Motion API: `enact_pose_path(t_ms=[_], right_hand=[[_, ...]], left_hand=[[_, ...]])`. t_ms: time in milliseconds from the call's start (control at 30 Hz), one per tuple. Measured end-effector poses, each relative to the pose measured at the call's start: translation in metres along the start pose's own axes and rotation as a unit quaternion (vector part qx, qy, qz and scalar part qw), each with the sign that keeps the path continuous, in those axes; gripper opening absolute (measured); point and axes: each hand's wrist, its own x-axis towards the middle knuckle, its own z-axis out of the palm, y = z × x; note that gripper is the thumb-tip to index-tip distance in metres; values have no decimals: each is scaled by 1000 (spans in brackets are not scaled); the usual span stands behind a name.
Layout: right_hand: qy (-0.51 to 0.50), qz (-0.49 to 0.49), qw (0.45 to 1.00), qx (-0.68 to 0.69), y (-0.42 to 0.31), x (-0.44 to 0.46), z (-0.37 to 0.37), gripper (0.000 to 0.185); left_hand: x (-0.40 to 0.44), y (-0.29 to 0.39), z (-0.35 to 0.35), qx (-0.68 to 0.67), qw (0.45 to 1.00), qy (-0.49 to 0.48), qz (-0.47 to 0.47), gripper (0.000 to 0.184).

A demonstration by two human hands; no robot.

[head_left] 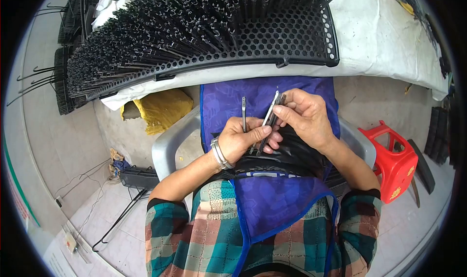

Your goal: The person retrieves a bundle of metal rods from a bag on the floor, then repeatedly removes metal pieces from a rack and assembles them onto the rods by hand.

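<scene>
Green, brown and cream checked sleeves [165,228] are closest, below the hands, with a shiny blue-purple apron [277,214] between them. The left hand [243,141] has a silver-coloured bangle [221,153] at its wrist. Its thumb and fingers pinch a small bunch of thin dark strips [279,101], and a single thin dark strip [244,114] sticks up from this hand, apart from the bunch. The right hand [309,119] is just beside it, its thumb and fingers closed on the top part of the same bunch. One long, pale, shiny strip [271,109] leans along the bunch. Under the hands is shiny black cloth [301,153]. Grey plastic chair arms [168,143] curve on both sides of the hands. Out to the right of the right hand is a red plastic stool [396,165]. Past the left hand, to its left, is a crumpled yellow bag [165,110]. Past both hands, a big black rack full of holes [287,38] sits on white cloth [379,38]. Lots of thin black sticks [185,29] stand in it, mostly on the left.
</scene>
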Motion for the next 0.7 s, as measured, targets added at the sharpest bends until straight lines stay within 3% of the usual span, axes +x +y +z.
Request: enact_pose_path(t_ms=[167,233,300,333,400,467,533,600,700], right_hand=[[42,-15,999,-5,3,-4,-5,8],[95,-70,993,-16,-11,-10,-11,8],[170,-234,954,-82,-44,-27,-14,10],[162,-339,905,-198,-61,-36,-20,12],[104,-443,819,-349,-77,-50,-19,16],[21,-479,769,-423,-74,-51,-7,21],[-47,-562,672,-479,-44,-30,0,30],[-24,-592,633,-498,-14,-15,5,33],[-52,-563,689,-453,-3,-15,7,32]], left_hand=[[2,-3,-1,-35,998,50,-2,31],[3,-1,-3,-50,995,81,-2,32],[2,1,-5,-75,994,85,13,33],[2,3,-4,-97,994,55,17,34],[3,9,1,-140,990,-6,23,35],[-1,23,15,-197,979,-41,35,37],[0,25,18,-213,976,-33,33,39],[2,35,19,-182,983,-9,29,31],[10,23,14,-152,987,34,46,23]])
